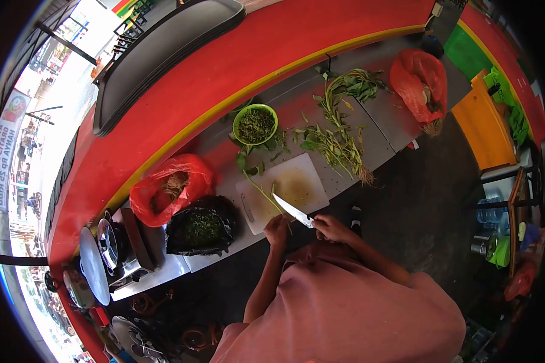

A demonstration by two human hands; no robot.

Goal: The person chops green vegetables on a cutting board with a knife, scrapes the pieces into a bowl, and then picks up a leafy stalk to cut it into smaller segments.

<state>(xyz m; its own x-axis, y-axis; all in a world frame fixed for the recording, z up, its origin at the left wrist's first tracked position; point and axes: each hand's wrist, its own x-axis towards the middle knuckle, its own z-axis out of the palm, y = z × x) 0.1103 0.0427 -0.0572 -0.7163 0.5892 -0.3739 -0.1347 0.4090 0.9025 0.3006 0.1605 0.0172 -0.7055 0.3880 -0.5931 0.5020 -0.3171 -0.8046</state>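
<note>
My left hand (276, 231) is closed around the lower end of a long green stem (261, 192), at the near edge of the white cutting board (257, 224). The stem slants away across the board to leaves at its far end. My right hand (331, 228) grips the handle of a kitchen knife (292, 210). The blade points up and left over the board, its tip close beside the stem. Wet, brownish-green stains mark the board's middle. Beyond the board stands a green bowl (275, 134) filled with chopped greens (254, 125).
Leafy stalks with roots (333, 142) lie at the back right of the metal counter (378, 151), near a red plastic bag (418, 78). Left of the board are a black bag of greens (203, 230), another red bag (145, 193) and a stove with a pot (110, 242).
</note>
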